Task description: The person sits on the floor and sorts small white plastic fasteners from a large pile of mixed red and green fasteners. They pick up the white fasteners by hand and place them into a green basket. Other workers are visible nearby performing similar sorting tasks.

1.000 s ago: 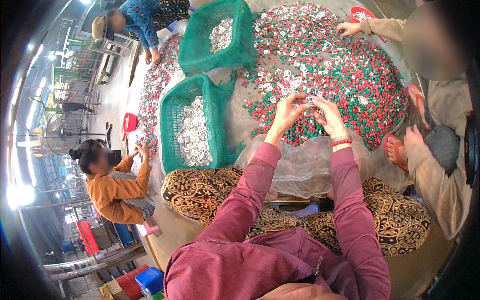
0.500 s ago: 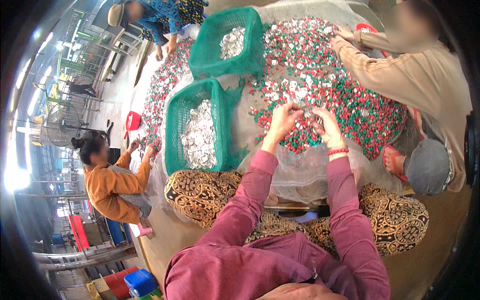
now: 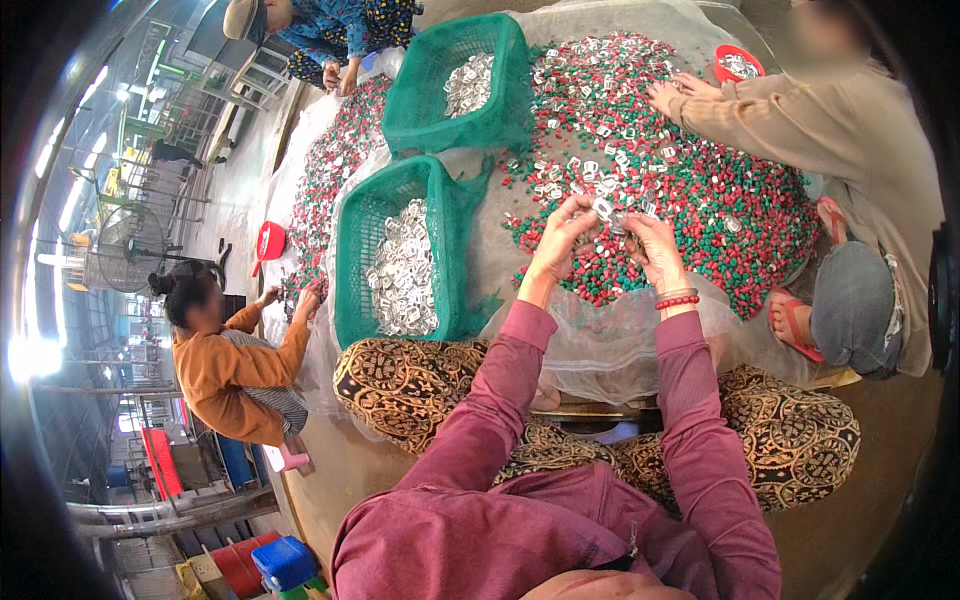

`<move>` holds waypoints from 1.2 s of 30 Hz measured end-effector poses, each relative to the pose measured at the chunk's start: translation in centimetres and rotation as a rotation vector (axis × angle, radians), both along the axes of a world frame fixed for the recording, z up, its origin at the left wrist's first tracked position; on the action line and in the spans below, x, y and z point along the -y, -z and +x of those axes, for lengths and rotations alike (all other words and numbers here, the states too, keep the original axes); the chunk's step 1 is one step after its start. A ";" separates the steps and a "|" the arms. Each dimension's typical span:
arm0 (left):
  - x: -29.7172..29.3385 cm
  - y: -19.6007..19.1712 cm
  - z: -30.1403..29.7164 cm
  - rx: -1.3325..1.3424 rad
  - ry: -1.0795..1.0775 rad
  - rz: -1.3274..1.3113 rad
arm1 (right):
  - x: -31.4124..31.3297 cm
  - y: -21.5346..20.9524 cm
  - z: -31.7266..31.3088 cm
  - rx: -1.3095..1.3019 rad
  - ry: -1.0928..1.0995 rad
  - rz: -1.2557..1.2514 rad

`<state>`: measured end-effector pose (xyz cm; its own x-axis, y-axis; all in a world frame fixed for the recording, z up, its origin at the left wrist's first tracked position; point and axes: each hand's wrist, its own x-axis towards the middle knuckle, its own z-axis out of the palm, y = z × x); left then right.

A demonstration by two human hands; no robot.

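Over the near part of a wide pile of red and green pellets [image 3: 740, 250], my two hands are close together. My left hand [image 3: 562, 240] is closed in a pinch on a small silver metal piece with a hole, like a buckle [image 3: 603, 208]. Facing it, my right hand [image 3: 655, 245] has its fingers bent inward at more silver pieces, partly hidden by the fingertips. Several loose silver pieces [image 3: 590, 172] lie on the pellets just beyond my hands. A green mesh-lined basket [image 3: 447, 250] to the left holds a heap of such silver pieces [image 3: 403, 275].
Behind it stands a second green basket [image 3: 510, 70] with silver pieces. A red bowl [image 3: 738, 64] sits by a person in a tan sleeve [image 3: 780, 115] at the right. Two other people work along the left, near a red scoop [image 3: 269, 243]. Translucent sheeting [image 3: 600, 350] lies under the pile.
My fingers have shifted slightly, and a silver piece now shows clearly at my left fingertips. The person at the right has drawn their hands left, uncovering the red bowl.
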<state>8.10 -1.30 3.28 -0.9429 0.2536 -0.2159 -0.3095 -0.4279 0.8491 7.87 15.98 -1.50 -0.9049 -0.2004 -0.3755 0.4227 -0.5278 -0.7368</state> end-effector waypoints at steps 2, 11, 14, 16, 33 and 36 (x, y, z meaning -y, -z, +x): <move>0.2 -0.4 -0.1 0.077 -0.108 0.185 | 0.1 0.1 0.0 -0.015 0.053 -0.102; -0.2 0.1 0.0 -0.009 0.051 -0.126 | -1.0 -2.0 0.2 -0.016 -0.126 -0.149; -0.4 0.6 -0.2 -0.093 0.002 -0.295 | -0.4 -1.9 0.6 -0.029 -0.156 -0.076; -0.6 1.6 -0.4 -0.271 -0.094 -0.482 | -0.4 -0.6 0.1 -0.059 -0.176 -0.051; 2.8 3.2 0.7 0.114 0.034 -0.400 | 1.7 -0.7 1.9 0.080 -0.428 0.089; 2.5 2.9 0.9 0.146 0.025 -0.307 | 1.5 0.5 1.6 0.073 -0.334 -0.007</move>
